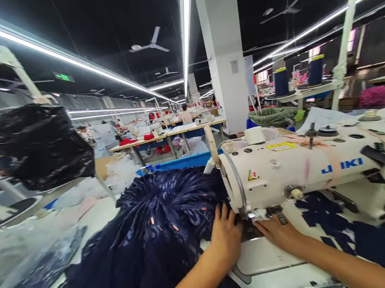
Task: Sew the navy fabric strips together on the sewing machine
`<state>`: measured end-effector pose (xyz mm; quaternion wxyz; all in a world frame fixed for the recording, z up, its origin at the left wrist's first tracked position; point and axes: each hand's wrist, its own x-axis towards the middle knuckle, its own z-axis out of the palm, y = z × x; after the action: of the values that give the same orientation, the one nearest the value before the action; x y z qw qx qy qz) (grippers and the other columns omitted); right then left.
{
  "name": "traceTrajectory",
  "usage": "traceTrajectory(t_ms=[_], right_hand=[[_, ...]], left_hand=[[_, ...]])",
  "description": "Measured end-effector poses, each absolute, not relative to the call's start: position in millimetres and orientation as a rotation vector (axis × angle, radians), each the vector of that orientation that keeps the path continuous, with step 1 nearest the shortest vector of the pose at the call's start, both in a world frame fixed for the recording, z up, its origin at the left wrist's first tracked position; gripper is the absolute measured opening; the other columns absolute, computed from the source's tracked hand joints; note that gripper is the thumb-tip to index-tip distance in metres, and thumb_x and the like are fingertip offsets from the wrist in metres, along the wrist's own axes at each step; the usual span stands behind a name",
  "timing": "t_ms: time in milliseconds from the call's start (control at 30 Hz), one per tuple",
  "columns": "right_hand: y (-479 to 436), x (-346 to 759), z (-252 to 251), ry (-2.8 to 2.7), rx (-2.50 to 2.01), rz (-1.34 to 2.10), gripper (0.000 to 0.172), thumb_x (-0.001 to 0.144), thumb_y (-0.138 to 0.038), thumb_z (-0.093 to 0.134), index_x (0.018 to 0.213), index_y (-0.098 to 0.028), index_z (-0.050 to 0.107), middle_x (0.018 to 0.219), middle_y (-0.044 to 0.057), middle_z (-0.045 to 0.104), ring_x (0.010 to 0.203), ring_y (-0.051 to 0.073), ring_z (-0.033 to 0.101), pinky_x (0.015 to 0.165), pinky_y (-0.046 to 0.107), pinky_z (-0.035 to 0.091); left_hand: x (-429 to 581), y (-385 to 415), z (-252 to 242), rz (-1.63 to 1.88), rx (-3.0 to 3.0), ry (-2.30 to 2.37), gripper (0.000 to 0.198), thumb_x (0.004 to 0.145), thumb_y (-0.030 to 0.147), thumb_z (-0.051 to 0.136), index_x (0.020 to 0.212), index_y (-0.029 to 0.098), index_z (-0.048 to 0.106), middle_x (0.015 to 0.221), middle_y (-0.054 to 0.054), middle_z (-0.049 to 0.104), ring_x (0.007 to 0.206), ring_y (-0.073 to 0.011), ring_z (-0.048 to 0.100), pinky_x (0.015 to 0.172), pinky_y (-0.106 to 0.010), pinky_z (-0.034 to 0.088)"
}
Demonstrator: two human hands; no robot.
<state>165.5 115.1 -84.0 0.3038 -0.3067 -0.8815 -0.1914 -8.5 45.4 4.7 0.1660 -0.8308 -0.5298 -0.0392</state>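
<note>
A white sewing machine (304, 162) with blue lettering stands before me. My left hand (225, 234) lies just left of its needle area, fingers spread and pointing forward at the edge of a navy fabric pile (154, 239). On the other side, my right hand (281, 234) reaches in under the machine head, its fingers close together and partly hidden. Whatever is between them is too small to make out. The dark plate (251, 231) under the needle lies between both hands. Gathered folds of the navy cloth bear small orange-and-white tags.
Navy cut pieces (327, 217) lie right of the machine. A black plastic bag (39, 146) hangs at the left above clear plastic bags (29, 266). Dark thread cones (315, 70) stand on a rack at right. Behind are a pillar (226, 58) and further worktables (173, 131).
</note>
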Motion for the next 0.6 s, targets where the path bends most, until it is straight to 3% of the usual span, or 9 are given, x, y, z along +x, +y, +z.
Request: traceTrajectory(t_ms=[100, 167, 300, 400, 467, 533, 600], right_hand=[[123, 166, -101, -2.232, -0.782, -0.514, 0.038, 0.086, -0.014, 0.028, 0.087, -0.02, 0.065, 0.073, 0.007, 0.066, 0.064, 0.021, 0.061, 0.059, 0.034, 0.048], [126, 166, -105, -2.243, -0.78, -0.52, 0.042, 0.084, -0.011, 0.025, 0.09, -0.021, 0.065, 0.074, 0.008, 0.066, 0.065, 0.022, 0.061, 0.058, 0.033, 0.048], [121, 165, -91, -2.355, -0.867, -0.43, 0.037, 0.081, -0.011, 0.031, 0.092, -0.021, 0.065, 0.076, 0.008, 0.067, 0.068, 0.022, 0.06, 0.061, 0.033, 0.047], [110, 162, -65, -2.433, -0.98, -0.358, 0.032, 0.081, -0.011, 0.035, 0.093, -0.019, 0.064, 0.08, 0.009, 0.066, 0.075, 0.023, 0.059, 0.066, 0.034, 0.046], [98, 161, -45, -2.533, -1.01, -0.4, 0.031, 0.078, -0.006, 0.039, 0.094, -0.017, 0.063, 0.08, 0.009, 0.065, 0.075, 0.024, 0.058, 0.065, 0.034, 0.045], [81, 159, -29, -2.598, -1.045, -0.504, 0.032, 0.073, 0.001, 0.042, 0.093, -0.015, 0.062, 0.083, 0.011, 0.063, 0.079, 0.026, 0.057, 0.067, 0.035, 0.044], [60, 156, -17, -2.645, -1.063, -0.552, 0.026, 0.07, 0.002, 0.045, 0.085, -0.013, 0.061, 0.086, 0.013, 0.061, 0.083, 0.027, 0.055, 0.069, 0.037, 0.042]], left_hand=[[-27, 12, 22, -0.134, -2.343, -1.41, 0.027, 0.077, 0.024, 0.049, 0.102, 0.017, 0.058, 0.121, -0.01, 0.05, 0.112, -0.026, 0.04, 0.095, -0.042, 0.032], [-51, -12, 41, -0.177, -2.178, -1.529, 0.023, 0.075, 0.013, 0.047, 0.094, 0.015, 0.059, 0.107, -0.009, 0.057, 0.1, -0.0221, 0.047, 0.088, -0.037, 0.037], [-96, -48, 69, -0.149, -1.962, -1.727, 0.023, 0.068, 0.003, 0.041, 0.075, 0.016, 0.058, 0.088, -0.007, 0.058, 0.084, -0.0227, 0.049, 0.072, -0.038, 0.041], [-107, -66, 63, -0.148, -2.133, -1.602, 0.022, 0.064, 0.001, 0.042, 0.069, 0.017, 0.056, 0.09, -0.005, 0.057, 0.089, -0.0216, 0.048, 0.074, -0.035, 0.04], [-106, -76, 51, -0.144, -2.222, -1.492, 0.022, 0.063, 0.002, 0.043, 0.071, 0.018, 0.056, 0.098, -0.005, 0.058, 0.102, -0.0229, 0.045, 0.087, -0.04, 0.034], [-104, -84, 41, -0.156, -2.276, -1.382, 0.021, 0.061, 0.006, 0.045, 0.072, 0.02, 0.056, 0.108, -0.005, 0.057, 0.114, -0.0254, 0.037, 0.098, -0.049, 0.017], [-105, -86, 37, -0.187, -2.297, -1.286, 0.022, 0.06, 0.011, 0.047, 0.076, 0.021, 0.057, 0.115, -0.004, 0.054, 0.12, -0.0285, 0.03, 0.1, -0.056, 0.001]])
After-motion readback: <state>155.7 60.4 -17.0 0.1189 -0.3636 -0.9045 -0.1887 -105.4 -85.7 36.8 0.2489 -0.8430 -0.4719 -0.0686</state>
